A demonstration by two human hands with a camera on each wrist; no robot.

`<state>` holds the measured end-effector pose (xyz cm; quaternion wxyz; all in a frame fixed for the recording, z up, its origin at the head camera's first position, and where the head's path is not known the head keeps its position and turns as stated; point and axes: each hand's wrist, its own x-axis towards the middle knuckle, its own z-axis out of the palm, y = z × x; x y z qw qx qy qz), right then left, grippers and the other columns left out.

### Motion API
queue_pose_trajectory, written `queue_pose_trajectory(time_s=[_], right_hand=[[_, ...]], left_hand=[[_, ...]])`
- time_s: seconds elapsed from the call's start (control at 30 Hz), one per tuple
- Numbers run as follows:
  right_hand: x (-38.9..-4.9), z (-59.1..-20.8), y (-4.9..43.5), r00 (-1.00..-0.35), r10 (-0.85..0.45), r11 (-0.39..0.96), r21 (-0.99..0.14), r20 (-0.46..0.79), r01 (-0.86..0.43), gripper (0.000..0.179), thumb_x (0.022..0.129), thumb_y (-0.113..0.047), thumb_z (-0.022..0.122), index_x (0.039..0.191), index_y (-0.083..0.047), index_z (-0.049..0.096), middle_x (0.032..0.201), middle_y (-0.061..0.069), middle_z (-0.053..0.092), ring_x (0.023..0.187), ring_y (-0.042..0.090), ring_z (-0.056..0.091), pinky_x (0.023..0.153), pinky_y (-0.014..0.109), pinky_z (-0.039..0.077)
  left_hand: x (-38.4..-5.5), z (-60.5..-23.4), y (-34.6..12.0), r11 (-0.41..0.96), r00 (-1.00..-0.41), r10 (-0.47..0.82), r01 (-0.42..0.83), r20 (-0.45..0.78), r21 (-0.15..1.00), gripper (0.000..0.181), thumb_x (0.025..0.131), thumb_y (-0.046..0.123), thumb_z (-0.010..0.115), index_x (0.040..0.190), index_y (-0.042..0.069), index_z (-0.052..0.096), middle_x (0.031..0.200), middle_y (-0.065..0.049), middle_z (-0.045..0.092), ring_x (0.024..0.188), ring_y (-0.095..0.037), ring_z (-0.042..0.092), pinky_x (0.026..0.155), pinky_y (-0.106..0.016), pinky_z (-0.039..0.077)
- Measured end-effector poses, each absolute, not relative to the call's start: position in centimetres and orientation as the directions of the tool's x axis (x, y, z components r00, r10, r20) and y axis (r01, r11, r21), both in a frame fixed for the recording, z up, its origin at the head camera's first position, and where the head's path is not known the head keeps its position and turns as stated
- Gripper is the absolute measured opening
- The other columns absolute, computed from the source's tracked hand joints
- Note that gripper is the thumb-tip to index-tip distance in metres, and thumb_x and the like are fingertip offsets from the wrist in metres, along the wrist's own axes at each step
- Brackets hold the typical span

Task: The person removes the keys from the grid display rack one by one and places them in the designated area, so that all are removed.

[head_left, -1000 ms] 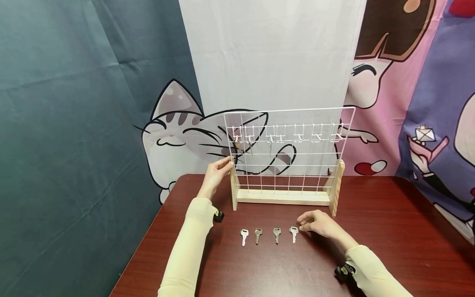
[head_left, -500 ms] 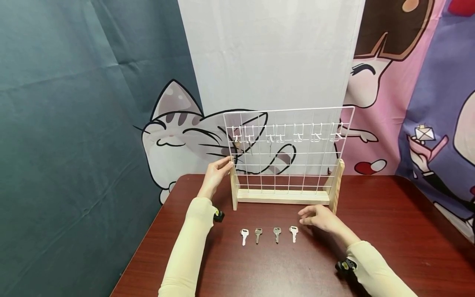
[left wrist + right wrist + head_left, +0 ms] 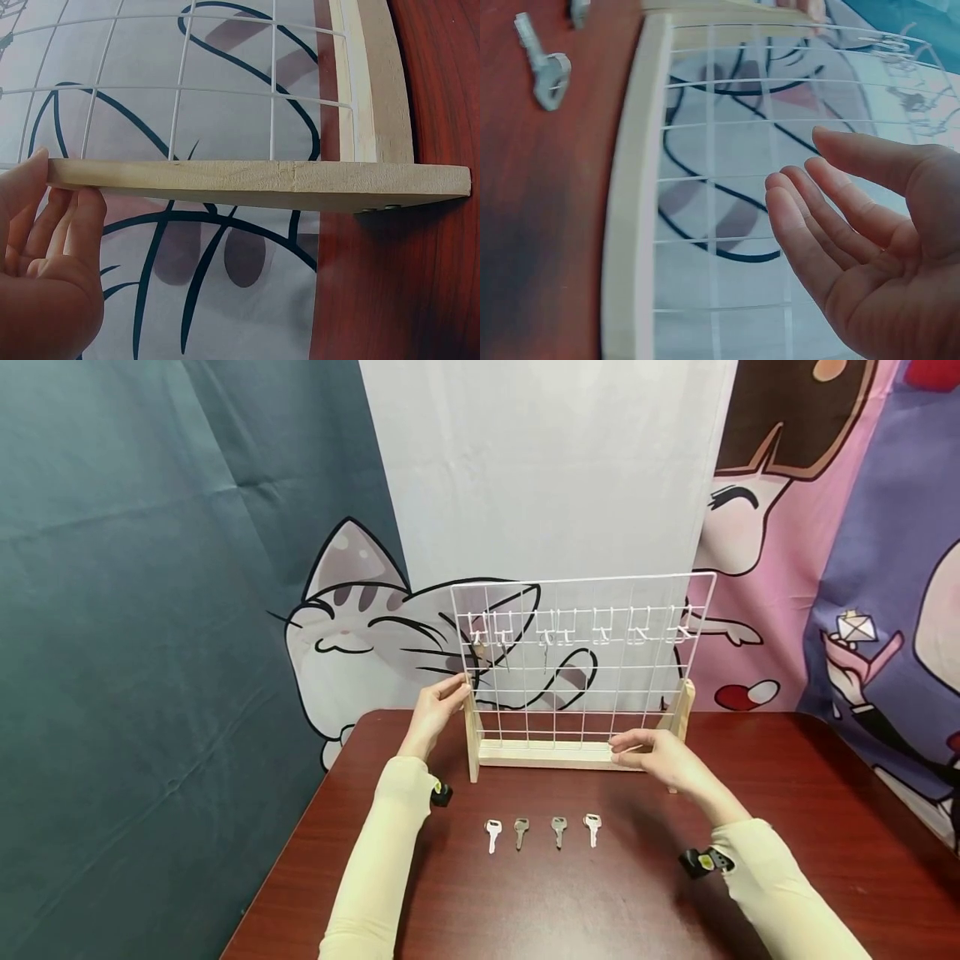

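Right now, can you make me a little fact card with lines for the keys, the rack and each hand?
Keys: four, in a row on the table
Rack: white wire grid with hooks, wooden stand
Left hand: pinches the rack's left wooden post
Right hand: in front of the rack, fingers relaxed, holding nothing
Hung on hooks: too small to tell

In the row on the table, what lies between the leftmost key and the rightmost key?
Two darker keys: the second key and third key sit between the leftmost key and rightmost key, as the head view shows.
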<state>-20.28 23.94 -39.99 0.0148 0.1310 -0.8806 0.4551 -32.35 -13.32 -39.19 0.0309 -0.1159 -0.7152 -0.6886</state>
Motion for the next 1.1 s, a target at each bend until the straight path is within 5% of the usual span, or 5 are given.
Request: queue_pose_trajectory(time_s=[0.37,1.1], right_hand=[[-20.3,-36.9,23.5,-0.963,-0.145,0.516,-0.813,0.228,-0.27,0.037,0.093,-0.021,0.076,0.124,-0.003,0.07,0.118,0.016,0.072,0.098,0.005,0.067,0.082,0.018,0.052],[-24.6,-34.0,17.2,-0.962,-0.088,0.184,-0.944,0.26,-0.272,0.044,0.096,-0.012,0.07,0.135,0.004,0.059,0.13,0.026,0.063,0.105,0.012,0.068,0.092,0.03,0.056]], left_hand=[[-32.2,-39.0,-13.4,0.024,-0.971,0.12,0.213,0.209,0.977,0.042,0.099,0.013,0.066,0.139,0.0,0.06,0.135,-0.016,0.063,0.116,-0.02,0.064,0.097,-0.032,0.054],[-32.4,-38.9,-13.3,0.022,-0.971,0.124,0.207,0.203,0.978,0.042,0.099,0.014,0.067,0.138,0.001,0.06,0.135,-0.019,0.062,0.119,-0.027,0.062,0.102,-0.043,0.051]])
